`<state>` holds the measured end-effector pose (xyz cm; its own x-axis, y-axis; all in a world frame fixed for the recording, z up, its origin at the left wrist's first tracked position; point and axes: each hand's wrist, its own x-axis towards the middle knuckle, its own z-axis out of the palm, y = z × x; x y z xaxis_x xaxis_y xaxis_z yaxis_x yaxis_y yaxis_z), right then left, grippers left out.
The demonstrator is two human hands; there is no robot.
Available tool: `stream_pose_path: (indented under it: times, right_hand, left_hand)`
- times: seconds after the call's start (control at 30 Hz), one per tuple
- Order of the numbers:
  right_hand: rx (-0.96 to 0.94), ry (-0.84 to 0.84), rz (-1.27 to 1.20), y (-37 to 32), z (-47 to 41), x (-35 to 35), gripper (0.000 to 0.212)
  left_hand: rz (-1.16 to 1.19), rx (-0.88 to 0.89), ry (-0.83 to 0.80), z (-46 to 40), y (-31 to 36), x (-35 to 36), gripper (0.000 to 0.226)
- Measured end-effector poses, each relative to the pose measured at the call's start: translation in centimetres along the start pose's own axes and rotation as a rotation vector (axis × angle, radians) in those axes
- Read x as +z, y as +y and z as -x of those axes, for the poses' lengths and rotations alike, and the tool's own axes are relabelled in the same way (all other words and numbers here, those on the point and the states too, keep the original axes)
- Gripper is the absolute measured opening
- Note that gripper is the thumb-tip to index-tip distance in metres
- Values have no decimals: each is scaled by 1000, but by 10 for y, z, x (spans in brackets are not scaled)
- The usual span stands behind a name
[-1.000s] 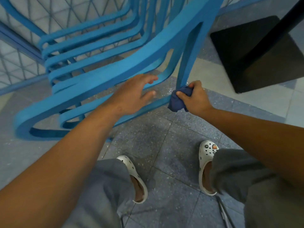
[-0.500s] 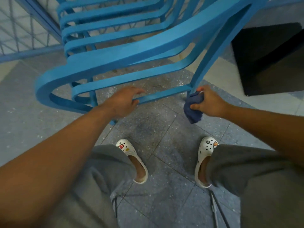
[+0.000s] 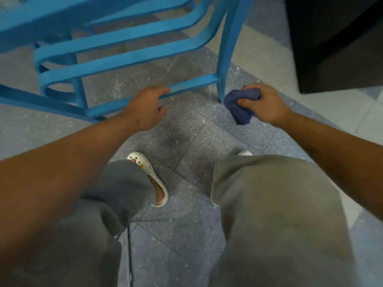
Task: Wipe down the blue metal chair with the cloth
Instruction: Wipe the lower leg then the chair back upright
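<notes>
**Cloth at the foot of the chair leg**

Speckled grey-blue floor tiles (image 3: pixel 182 129) fill the middle of the head view, with paler tiles to the right and a dark, flat-sided block (image 3: pixel 335 44) in the upper right corner. Across the top stands the blue metal chair (image 3: pixel 128 56), its curved flat bars stacked one over another and one straight leg (image 3: pixel 226 59) coming down to the floor right of centre.

The left hand (image 3: pixel 146 109) grips the lowest crossbar (image 3: pixel 186 88) of the chair: its fingers curl over the far edge of the bar, and the thumb lies free on the near side. The right hand (image 3: pixel 262 104) is closed round a bunched dark blue cloth (image 3: pixel 238 106), fingers curled over its top and thumb pressed into its near side. A loose end of the cloth hangs below the hand. The cloth sits just beside the bottom of the leg, on the leg's right side; whether it actually touches the metal cannot be told, as the edge is blurred.

Both bare forearms reach forward from the lower corners. Below them are two legs in grey trousers (image 3: pixel 275 214). A white clog (image 3: pixel 148 175) with small charms shows on the left foot, and only the toe of the right clog (image 3: pixel 244 153) peeps out above the right trouser leg.
</notes>
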<state>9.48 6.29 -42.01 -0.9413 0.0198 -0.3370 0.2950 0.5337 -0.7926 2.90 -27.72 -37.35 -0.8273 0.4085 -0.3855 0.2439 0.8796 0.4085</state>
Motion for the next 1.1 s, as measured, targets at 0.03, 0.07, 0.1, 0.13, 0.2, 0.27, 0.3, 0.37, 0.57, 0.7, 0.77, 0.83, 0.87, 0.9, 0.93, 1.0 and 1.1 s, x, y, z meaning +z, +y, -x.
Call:
stream_pose_path:
  times: [0.03, 0.07, 0.1, 0.13, 0.2, 0.27, 0.3, 0.37, 0.57, 0.7, 0.77, 0.83, 0.87, 0.9, 0.93, 1.0, 1.1]
  right_hand:
    - [-13, 17, -2, 2, 2, 1, 2]
    - [-17, 46, -1, 5, 3, 1, 2]
    - [-19, 72, -8, 5, 5, 0, 4]
    - [-13, 97, -26, 6, 7, 0, 4]
    - [4, 140, -59, 7, 9, 1, 18]
    - [29, 163, -79, 2, 12, 3, 38]
    - [27, 172, -88, 0, 12, 2, 45]
    - [23, 173, -128, -1, 10, 1, 46]
    - [-85, 320, -179, -10, -12, 14, 18]
    - [-178, 399, -120, -26, -46, 20, 31]
    - [-191, 389, -94, -26, -61, 21, 35]
    - [-156, 321, -7, -16, -69, 25, 37]
    - [-126, 285, 39, -10, -71, 27, 36]
    - [-98, 265, 57, -5, -71, 29, 35]
    - [-85, 259, 59, -3, -71, 29, 34]
    - [-116, 285, 63, -9, -69, 27, 32]
    - [-169, 353, 4, -21, -68, 26, 34]
  left_hand:
    - [7, -8, -9, 0, 9, -1, 50]
    - [17, -13, -28, -1, 18, -2, 51]
    - [35, -13, -51, -2, 26, -3, 51]
    - [54, -7, -71, -3, 36, -4, 51]
    - [81, 1, -70, -10, 56, -7, 49]
    - [145, -30, -56, -17, 72, -11, 49]
    - [185, -41, -45, -22, 79, -13, 49]
    - [255, -36, -26, -28, 92, -16, 49]
    - [312, 56, 56, -56, 110, -4, 55]
    - [297, 107, 104, -84, 103, -9, 47]
    - [264, 139, 118, -93, 96, -13, 43]
    - [238, 138, 120, -98, 87, -14, 42]
    - [224, 135, 112, -99, 83, -14, 44]
    - [210, 130, 91, -98, 80, -12, 47]
    - [199, 121, 63, -96, 78, -11, 49]
    - [186, 110, 11, -93, 77, -9, 51]
    - [199, 122, -3, -91, 78, -10, 53]
